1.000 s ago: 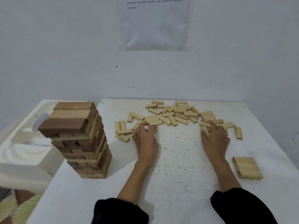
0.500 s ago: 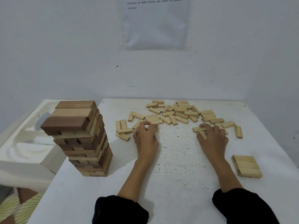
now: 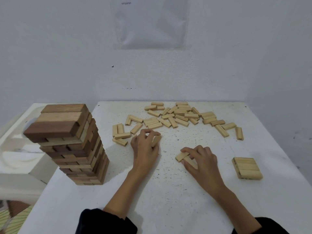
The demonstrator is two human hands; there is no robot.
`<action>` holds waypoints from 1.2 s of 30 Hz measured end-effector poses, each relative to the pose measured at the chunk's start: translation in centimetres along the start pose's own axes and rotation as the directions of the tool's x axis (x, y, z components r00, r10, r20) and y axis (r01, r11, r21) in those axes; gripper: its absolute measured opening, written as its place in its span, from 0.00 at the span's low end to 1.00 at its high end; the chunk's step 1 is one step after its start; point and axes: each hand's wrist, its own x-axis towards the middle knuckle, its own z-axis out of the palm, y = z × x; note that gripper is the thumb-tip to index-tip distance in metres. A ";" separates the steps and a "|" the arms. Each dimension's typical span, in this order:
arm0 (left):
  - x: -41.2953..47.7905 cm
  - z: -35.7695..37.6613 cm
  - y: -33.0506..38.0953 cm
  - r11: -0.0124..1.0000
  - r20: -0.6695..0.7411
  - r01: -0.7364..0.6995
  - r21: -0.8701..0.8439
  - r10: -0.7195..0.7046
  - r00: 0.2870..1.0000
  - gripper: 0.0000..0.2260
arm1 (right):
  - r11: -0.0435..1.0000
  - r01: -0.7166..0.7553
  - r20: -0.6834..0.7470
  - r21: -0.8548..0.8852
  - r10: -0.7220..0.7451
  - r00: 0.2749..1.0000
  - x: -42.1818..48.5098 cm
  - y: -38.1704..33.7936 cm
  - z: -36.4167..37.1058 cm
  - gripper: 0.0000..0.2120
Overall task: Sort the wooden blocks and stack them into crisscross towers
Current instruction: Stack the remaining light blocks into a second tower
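Left hand (image 3: 146, 146) tight around 1 pale block (image 3: 156, 140), right hand (image 3: 201, 157) around 2 blocks (image 3: 181, 156) (on the table (image 3: 168, 191)).

Pale blocks (image 3: 183, 157) half under right hand (image 3: 201, 160)

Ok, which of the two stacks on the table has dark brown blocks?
The tall tower on the left: it mixes dark and pale blocks. The low flat stack on the right is all pale.

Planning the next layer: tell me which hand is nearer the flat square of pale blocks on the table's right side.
Right. The right hand sits left of the flat square of blocks; the left hand is farther left, nearer the tall tower.
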 end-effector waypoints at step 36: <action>-1.6 -4.7 -0.4 0.960 0.596 -0.198 -0.197 0.277 0.753 0.32 | 0.987 -0.068 0.263 0.145 0.028 0.964 -1.2 0.0 -2.7 0.29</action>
